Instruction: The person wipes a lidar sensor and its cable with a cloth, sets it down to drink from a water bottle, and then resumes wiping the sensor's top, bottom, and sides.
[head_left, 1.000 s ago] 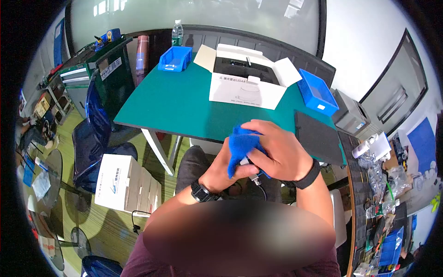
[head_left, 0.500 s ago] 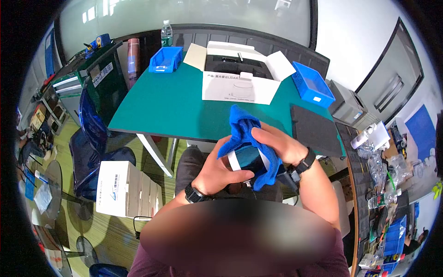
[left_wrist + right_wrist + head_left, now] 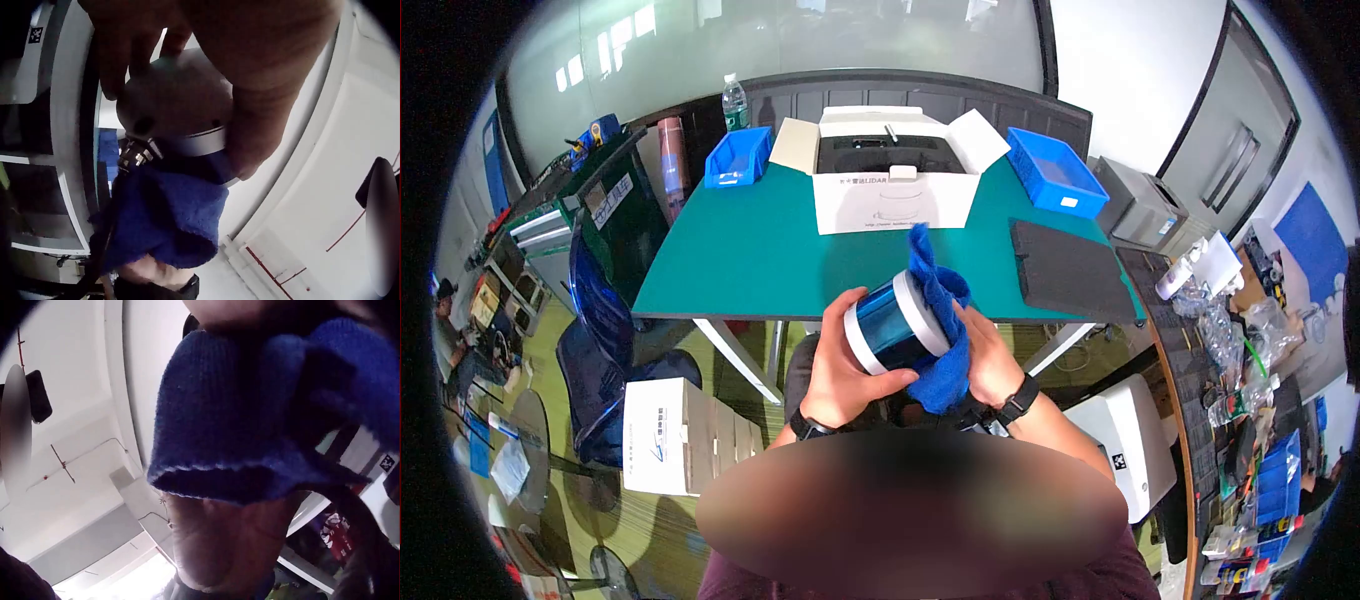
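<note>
While the left hand (image 3: 837,372) grips the cylinder (image 3: 890,325) near the centre of the head view, its fingers lie curled about the left end and its thumb lies along the lower side. The cylinder, glossy dark blue between two white bands, is held tilted just in front of the table's near edge. At its right end sits the blue cloth (image 3: 945,345), pressed there by the right hand (image 3: 990,362); the cloth hides most of those fingers, so whether they are bent or straight cannot be told. In the left wrist view, a metal connector (image 3: 134,153) shows just beside the cylinder's pale round face, above the cloth. In the right wrist view, the cloth hangs in folds over the right palm.

Beyond the hands, the green table (image 3: 730,265) fills the middle of the head view. At its far side, upper centre, stands a white carton (image 3: 890,208), its flaps spread and a dark insert inside. One blue bin (image 3: 738,158) is to the upper left, near a bottle (image 3: 735,105); another bin (image 3: 1057,172) is at upper right. A dark pad (image 3: 1070,270) lies at the table's right end. White boxes (image 3: 662,435) stand at lower left, near a blue chair (image 3: 590,300).
</note>
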Demonstrator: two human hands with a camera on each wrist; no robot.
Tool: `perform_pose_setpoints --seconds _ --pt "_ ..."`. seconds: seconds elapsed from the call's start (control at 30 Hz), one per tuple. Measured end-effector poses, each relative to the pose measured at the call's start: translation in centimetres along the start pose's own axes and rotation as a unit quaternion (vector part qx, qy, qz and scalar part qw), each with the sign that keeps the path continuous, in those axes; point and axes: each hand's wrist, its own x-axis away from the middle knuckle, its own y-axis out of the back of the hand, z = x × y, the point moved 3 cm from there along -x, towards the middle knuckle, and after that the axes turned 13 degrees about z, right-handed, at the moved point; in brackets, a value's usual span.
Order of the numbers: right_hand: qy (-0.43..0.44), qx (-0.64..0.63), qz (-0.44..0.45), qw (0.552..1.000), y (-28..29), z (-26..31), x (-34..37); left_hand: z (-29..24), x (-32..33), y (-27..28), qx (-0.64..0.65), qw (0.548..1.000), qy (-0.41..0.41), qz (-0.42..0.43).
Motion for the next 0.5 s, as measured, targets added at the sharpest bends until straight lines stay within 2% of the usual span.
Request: perform_pose_setpoints --seconds 0.1,0.2,0.3,0.37,0.4,0.5 --pt "0.015 -0.013 -0.027 0.999 -1.3 1.2 -0.4 0.1 -0.1 0.4 -0.027 0.999 -0.017 0.018" --pt "0.017 -0.087 -0.080 0.993 -2.7 4.0 -0.1 0.6 -0.3 1.0 -0.062 0.997 -0.028 0.030" --pt "0.068 -0.031 -0.077 0.994 -3.5 6.2 0.3 0.9 -0.6 1.2 -0.094 0.995 -0.023 0.038" --pt "0.118 0.057 -0.055 0.990 -4.1 6.9 0.4 1.4 -0.7 1.3 -0.029 0.999 -0.012 0.030" --pt "0.118 0.054 -0.056 0.990 -4.4 7.0 0.5 1.3 -0.9 2.0 -0.138 0.989 -0.029 0.035" --pt "0.130 0.033 -0.038 0.990 -5.0 7.6 0.5 -1.1 -2.0 2.0 -0.166 0.985 0.004 0.041"
